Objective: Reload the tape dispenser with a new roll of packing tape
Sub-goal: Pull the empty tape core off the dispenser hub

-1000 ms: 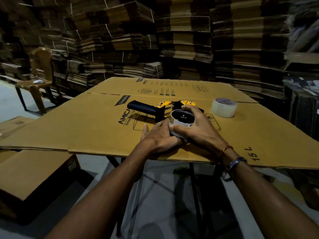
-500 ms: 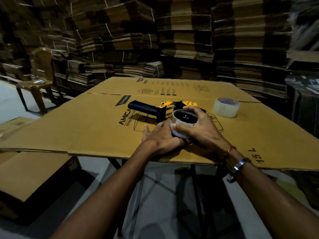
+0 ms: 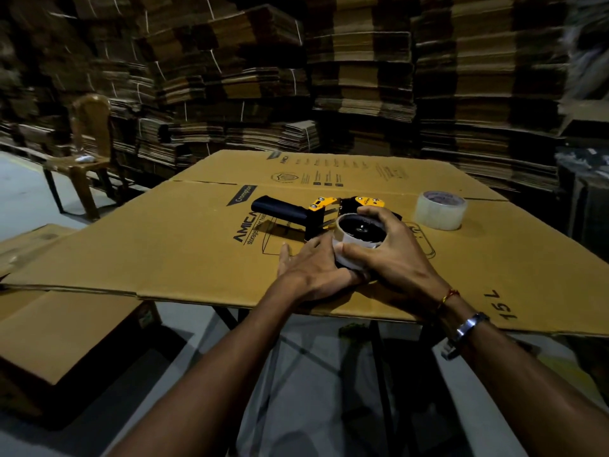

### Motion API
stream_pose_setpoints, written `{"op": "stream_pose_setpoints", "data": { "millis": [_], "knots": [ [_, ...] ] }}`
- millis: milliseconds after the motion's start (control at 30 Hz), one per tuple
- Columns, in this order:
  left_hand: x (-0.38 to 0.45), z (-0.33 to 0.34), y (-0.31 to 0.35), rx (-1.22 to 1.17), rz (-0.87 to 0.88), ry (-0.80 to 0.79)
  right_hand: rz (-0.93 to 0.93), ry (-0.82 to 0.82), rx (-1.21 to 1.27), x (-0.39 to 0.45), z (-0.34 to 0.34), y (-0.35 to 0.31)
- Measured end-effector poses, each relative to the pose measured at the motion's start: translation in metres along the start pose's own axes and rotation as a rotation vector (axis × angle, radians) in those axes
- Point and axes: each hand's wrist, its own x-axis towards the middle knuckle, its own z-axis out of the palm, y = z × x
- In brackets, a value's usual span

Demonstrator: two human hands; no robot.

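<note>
The right hand curls closed around a pale, nearly spent tape core on the black-and-yellow handheld tape dispenser, the left hand pressed flat beside it on the flattened brown cardboard sheet, a clear full tape roll nearby to the right.

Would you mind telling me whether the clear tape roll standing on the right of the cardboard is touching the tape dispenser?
Apart. The head view shows bare cardboard sheet between the clear tape roll and the tape dispenser.
</note>
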Motion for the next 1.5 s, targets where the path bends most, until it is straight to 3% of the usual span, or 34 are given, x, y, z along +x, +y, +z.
{"op": "stream_pose_setpoints", "data": {
  "millis": [267, 467, 667, 867, 1500],
  "knots": [
    [0.000, 0.004, -0.005, -0.006, -0.011, 0.014, 0.025, -0.100, -0.016, 0.001, -0.004, -0.007],
    [-0.002, -0.008, -0.007, -0.031, 0.019, -0.034, 0.270, -0.179, 0.427, -0.004, -0.019, -0.009],
    [0.001, -0.018, -0.015, 0.000, 0.081, -0.130, 0.248, -0.213, 0.273, -0.006, -0.020, -0.003],
    [0.001, -0.010, -0.011, 0.028, 0.059, -0.028, 0.228, -0.182, 0.247, -0.002, -0.013, -0.004],
    [0.001, -0.010, -0.008, -0.043, 0.021, -0.045, 0.048, -0.071, 0.042, -0.002, -0.008, 0.004]
  ]
}}
